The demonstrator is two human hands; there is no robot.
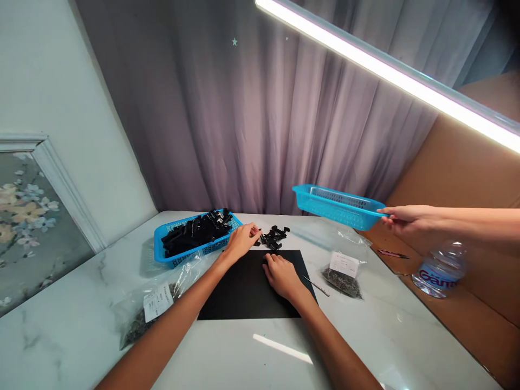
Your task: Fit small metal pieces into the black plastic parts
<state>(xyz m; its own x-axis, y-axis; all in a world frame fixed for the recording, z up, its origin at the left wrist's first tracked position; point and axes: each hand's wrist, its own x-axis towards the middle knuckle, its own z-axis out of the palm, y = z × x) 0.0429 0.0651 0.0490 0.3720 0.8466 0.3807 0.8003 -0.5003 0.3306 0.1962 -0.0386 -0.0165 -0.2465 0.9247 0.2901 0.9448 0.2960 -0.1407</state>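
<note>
Loose black plastic parts (274, 237) sit in a small pile on the white marbled tabletop (211, 352), just past the far edge of a black mat (244, 295). Left hand (242, 240) is at the pile's left side, fingertips right by it, fingers bent, thumb and index close together. Can't tell if it's pinching a part. Right hand (281, 274) is palm down on the mat, nearer the wearer than the pile, fingers loosely curled. Can't tell if anything's under it: black on black.

Left of the pile: blue perforated basket (157, 246), heaped with longer black pieces (195, 233); single pieces hard to separate. Nearer, labelled clear bag (150, 311) of small dark pieces, partly covered by the left forearm. Right: thin metal rod (317, 286) across the mat's edge beside the right wrist, then a second labelled bag (343, 281). Label print too small to read.

Another person's hand (406, 218) grips the end of a second blue basket (337, 208), raised above the table; basket's floor hidden, that arm cut off at frame right. Water bottle (439, 271) below it, on cardboard (467, 330), top blurred.
</note>
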